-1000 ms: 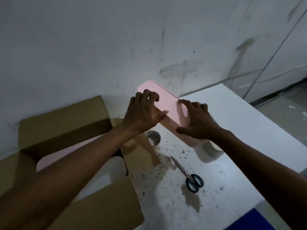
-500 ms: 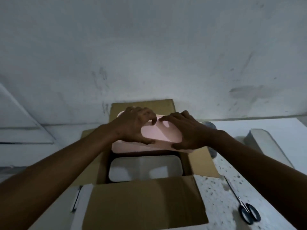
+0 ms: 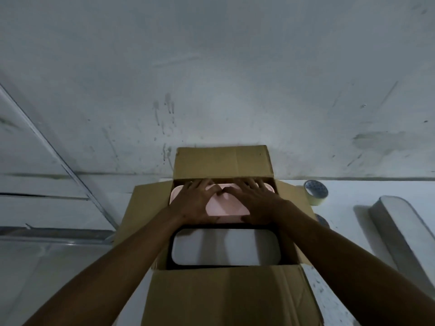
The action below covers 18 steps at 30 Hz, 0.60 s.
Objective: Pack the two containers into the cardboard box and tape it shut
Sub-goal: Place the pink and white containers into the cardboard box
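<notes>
Since the earlier frame, the pink container (image 3: 226, 208) is sitting lower, inside the cardboard box (image 3: 223, 161), long axis running left-right, behind the white container (image 3: 226, 250). Left hand (image 3: 196, 203) and right hand (image 3: 256, 203) are pressing flat, grip released.

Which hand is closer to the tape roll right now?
Right. The right hand presses on the pink container in the box, on the side toward the tape roll. The left hand lies farther off, on the container's other half.
</notes>
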{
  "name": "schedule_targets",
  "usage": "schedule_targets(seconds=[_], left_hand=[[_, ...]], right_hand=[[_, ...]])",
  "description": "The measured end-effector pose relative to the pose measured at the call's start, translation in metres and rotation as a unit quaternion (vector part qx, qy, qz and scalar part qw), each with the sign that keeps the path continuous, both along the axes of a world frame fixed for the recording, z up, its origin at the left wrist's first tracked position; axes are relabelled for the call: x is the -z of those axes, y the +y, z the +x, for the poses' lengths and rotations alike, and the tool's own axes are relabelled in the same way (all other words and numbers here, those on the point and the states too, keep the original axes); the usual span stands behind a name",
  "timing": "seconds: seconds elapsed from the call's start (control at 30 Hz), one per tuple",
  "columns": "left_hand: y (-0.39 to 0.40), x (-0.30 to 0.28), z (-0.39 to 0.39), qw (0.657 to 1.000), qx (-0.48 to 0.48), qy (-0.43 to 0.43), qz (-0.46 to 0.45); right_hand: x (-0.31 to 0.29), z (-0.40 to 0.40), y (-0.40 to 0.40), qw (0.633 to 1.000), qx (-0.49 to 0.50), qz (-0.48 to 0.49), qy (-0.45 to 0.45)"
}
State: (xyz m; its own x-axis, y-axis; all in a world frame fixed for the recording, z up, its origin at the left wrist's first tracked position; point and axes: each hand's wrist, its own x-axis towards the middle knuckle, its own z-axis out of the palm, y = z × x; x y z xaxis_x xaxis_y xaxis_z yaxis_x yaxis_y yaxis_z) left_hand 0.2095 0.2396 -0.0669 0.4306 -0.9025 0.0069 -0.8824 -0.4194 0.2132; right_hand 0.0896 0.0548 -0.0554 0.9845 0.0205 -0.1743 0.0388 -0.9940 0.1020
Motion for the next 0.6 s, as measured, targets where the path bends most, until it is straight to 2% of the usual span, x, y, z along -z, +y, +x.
schedule_targets(seconds=[0.1, 0.33, 0.53, 0.6], left_hand=[[-0.004, 0.013, 0.008, 1.000, -0.006, 0.007, 0.012], [-0.001, 0.034, 0.007, 0.998, 0.012, -0.047, 0.030], [0.002, 0.039, 0.004, 0.996, 0.017, -0.084, 0.007], [0.008, 0.041, 0.006, 0.993, 0.034, -0.098, 0.047]], right_hand=[[0.012, 0.001, -0.001, 0.999, 0.029, 0.013, 0.002], [0.018, -0.001, -0.009, 0.998, 0.036, 0.000, -0.049], [0.017, -0.013, -0.002, 0.997, 0.029, 0.028, -0.061], [0.015, -0.015, -0.002, 0.998, 0.038, 0.032, -0.048]])
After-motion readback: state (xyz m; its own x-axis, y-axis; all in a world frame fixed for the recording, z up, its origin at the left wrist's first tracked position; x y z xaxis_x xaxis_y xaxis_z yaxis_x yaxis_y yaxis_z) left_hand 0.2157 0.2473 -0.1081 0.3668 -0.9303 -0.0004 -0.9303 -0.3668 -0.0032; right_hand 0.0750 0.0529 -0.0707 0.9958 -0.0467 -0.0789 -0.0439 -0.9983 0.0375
